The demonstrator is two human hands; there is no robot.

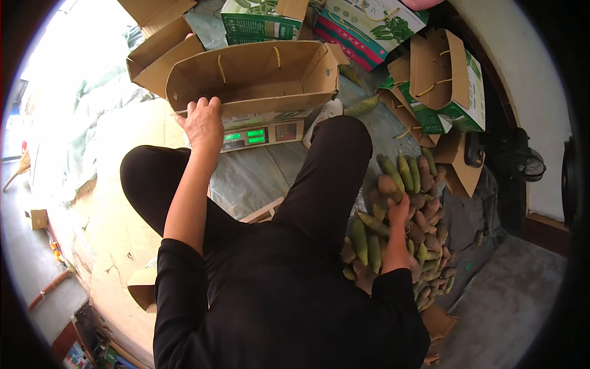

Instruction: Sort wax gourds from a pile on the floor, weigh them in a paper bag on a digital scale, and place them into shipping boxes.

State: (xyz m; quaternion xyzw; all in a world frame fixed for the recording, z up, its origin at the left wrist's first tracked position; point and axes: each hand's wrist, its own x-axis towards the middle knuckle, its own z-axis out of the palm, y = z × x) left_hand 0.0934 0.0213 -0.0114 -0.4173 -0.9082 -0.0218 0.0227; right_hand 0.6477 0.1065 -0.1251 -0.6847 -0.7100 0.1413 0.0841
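An open cardboard box (261,106) with yellow cord handles lies on a digital scale (261,136) with a lit green display, in front of my knees. My left hand (204,126) has its fingers hooked over the box's near left edge. To my right spreads a pile of oblong produce, some green (359,242), some brownish pink (431,243); their exact kind is unclear. My right hand (398,212) reaches into the pile, fingers closed at a brownish oblong piece (387,184) near its far end. Part of its grip is hidden.
More open cardboard boxes (163,55) stand beyond the scale, and green and white printed ones (375,27) at the back. Several others (439,80) lean at the far right. A small black fan (528,163) is by the wall. One green piece (361,106) lies apart.
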